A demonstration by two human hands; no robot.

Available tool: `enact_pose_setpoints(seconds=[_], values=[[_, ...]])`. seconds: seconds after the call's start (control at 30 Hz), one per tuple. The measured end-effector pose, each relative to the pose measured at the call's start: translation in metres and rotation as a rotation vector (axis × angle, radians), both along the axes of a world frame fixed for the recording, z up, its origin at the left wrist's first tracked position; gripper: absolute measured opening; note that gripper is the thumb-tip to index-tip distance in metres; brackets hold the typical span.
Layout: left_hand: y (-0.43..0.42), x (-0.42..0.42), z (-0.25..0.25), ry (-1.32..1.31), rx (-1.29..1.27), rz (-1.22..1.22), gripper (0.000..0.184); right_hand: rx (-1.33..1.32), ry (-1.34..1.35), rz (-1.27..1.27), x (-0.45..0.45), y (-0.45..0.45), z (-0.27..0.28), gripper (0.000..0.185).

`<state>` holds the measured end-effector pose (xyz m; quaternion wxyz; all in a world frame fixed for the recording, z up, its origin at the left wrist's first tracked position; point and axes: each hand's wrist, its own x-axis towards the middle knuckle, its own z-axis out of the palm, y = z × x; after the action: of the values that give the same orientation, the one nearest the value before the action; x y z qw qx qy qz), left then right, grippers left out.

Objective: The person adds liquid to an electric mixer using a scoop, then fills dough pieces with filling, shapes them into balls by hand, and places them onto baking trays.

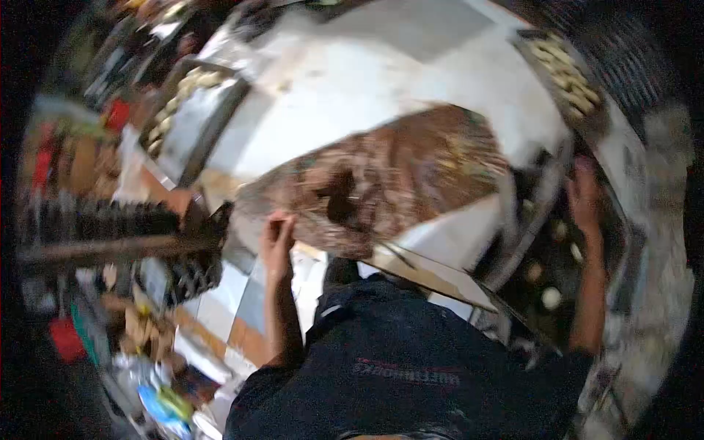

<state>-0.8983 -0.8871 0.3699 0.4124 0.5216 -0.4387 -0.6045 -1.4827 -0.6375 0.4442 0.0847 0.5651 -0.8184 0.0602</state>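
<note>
My left hand (277, 233) is raised beside the left end of a brown, stained work surface (418, 169). Its fingers are loosely bent and a little apart, with nothing visible in them. On the right, my right hand (584, 194) reaches to the far part of a dark tray (524, 253). Motion smears its fingers, so I cannot make out whether they grip the tray's rim. Several pale round pieces, one of them a white ball (551, 298), lie in the dark tray. A dark patch (342, 194) marks the middle of the brown surface.
Trays with rows of pale pieces stand at the upper left (180, 110) and upper right (565, 77). Left of me is a dark ridged rack-like thing (110, 231). Bags and boxes clutter the lower left, near a blue bag (163, 411). White tabletop (330, 95) extends behind the brown surface.
</note>
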Motion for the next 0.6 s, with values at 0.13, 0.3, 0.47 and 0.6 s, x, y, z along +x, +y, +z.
enact_pose_setpoints(seconds=[0.13, 0.3, 0.47, 0.6], values=[[-0.076, 0.064, -0.014, -0.234, -0.102, 0.068, 0.018, -0.35, 0.067, -0.282, 0.069, -0.017, 0.062, 0.046], [-0.312, 0.154, -0.008, 0.1, -0.224, 0.354, 0.027, -0.547, 0.19, -0.182, 0.163, -0.008, 0.088, 0.035], [-0.531, 0.242, -0.069, -0.295, 0.055, 0.508, 0.045, -0.299, 0.426, -0.274, 0.27, -0.041, 0.115, 0.028], [-0.589, 0.256, -0.09, -1.124, -0.098, 0.374, 0.061, -0.481, 0.318, -0.307, 0.321, -0.04, 0.118, 0.031]])
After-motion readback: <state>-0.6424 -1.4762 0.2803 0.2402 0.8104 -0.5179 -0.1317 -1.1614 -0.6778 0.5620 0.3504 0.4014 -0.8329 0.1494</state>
